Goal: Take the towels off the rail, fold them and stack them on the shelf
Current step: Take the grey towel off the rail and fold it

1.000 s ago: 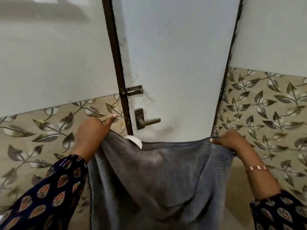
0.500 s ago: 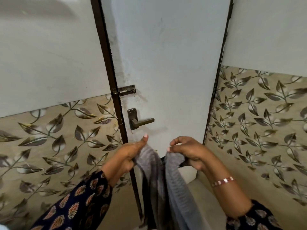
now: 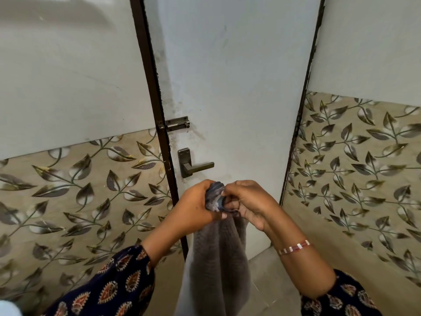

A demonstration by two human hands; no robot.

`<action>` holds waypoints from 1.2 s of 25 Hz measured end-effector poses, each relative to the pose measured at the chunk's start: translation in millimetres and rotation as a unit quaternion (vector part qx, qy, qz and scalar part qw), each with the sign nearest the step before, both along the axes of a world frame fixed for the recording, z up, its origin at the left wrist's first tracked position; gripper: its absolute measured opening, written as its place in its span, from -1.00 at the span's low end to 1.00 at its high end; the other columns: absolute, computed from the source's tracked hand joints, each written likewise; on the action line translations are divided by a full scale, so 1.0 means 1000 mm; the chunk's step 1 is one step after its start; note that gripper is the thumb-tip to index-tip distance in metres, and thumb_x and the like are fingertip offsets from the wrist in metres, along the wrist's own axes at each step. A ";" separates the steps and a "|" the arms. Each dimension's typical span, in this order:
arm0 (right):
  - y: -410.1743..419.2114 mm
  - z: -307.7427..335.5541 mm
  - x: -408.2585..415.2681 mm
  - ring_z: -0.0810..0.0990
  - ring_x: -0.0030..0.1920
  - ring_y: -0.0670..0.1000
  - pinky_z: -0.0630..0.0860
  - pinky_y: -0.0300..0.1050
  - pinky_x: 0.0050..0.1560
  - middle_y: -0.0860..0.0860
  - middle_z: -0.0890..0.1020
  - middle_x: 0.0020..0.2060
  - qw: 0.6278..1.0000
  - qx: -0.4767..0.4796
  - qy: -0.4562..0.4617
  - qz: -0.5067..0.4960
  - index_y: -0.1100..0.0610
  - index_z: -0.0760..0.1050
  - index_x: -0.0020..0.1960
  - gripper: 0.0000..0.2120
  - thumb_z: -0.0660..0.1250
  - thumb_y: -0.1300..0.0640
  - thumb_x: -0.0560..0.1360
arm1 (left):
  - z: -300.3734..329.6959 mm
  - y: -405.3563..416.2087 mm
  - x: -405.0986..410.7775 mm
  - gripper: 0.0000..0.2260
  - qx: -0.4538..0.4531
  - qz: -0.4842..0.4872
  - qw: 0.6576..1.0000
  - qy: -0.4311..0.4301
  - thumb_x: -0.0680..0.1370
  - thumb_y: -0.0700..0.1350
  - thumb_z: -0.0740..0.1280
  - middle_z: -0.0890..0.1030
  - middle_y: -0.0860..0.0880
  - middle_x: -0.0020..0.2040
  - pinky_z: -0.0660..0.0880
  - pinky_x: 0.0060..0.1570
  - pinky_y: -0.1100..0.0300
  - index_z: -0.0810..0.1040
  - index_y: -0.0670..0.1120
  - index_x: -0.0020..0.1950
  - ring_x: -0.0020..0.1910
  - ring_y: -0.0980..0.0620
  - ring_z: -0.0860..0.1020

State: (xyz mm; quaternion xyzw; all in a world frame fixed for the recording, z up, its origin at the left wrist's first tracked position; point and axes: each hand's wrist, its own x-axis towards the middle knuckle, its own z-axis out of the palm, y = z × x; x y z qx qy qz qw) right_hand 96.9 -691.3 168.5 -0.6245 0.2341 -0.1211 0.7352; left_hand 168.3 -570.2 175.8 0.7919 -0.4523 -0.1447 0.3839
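I see the towel (image 3: pixel 218 265) hanging in the lower centre of the frame, long axis vertical, its gathered top end pointing up and its loose length dropping down out of the bottom edge. It is grey, and doubled lengthwise into a narrow hanging column with soft vertical folds.

Both hands meet at the top end, just below the door handle (image 3: pixel 193 166). My left hand (image 3: pixel 193 208) grips the bunched top from the left side, fingers curled round it, thumb lying low across the front of the cloth. My right hand (image 3: pixel 248 204) holds the same end from the right, fingers curled in and pinching the towel's edge. The two hands are nearly touching, with the top of the towel wedged between them; a small hump of cloth sticks up above the fingers (image 3: pixel 241 185). All the rest of the towel hangs below the fingers, between the two forearms.

A bracelet (image 3: pixel 293 247) sits on the right wrist. Patterned dark sleeves (image 3: pixel 114 290) show at lower left and lower right.

Behind the hands stands a white door (image 3: pixel 239 87) with a bolt (image 3: pixel 177 124) above the handle. Leaf-patterned tiles (image 3: pixel 355 174) cover the walls on both sides.
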 end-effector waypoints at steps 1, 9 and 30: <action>-0.001 0.003 -0.001 0.56 -0.55 -0.02 0.52 -0.24 -0.48 0.10 0.58 -0.53 0.999 -0.037 0.001 0.012 0.25 0.47 -0.23 -0.91 0.25 0.34 0.45 | 0.004 0.002 0.003 -0.62 -0.009 0.014 1.000 0.010 0.35 -0.22 0.47 0.59 -0.01 -0.03 0.53 -0.01 0.24 0.48 -0.11 0.13 -0.01 0.05 0.57; -0.042 -0.021 -0.008 0.45 0.23 -0.10 0.42 -0.15 0.26 -0.08 0.50 0.24 0.914 -0.317 0.024 0.251 0.00 0.39 0.29 -0.45 0.46 0.11 0.33 | 0.047 0.020 0.013 -0.68 -0.030 0.014 0.995 0.098 0.49 -0.40 0.17 0.57 0.01 -0.24 0.44 -0.12 0.23 0.56 -0.01 -0.21 -0.18 0.11 0.51; -0.110 0.017 -0.059 0.64 -0.35 -0.20 0.49 -0.41 -0.39 -0.13 0.70 -0.38 0.968 -0.199 -0.131 -0.074 0.07 0.63 -0.17 -0.89 0.49 0.15 0.31 | 0.032 0.069 0.087 -0.86 -0.294 0.156 0.901 0.279 0.45 -0.22 0.30 0.64 0.02 -0.19 0.53 -0.17 0.21 0.63 -0.03 -0.13 -0.17 0.11 0.58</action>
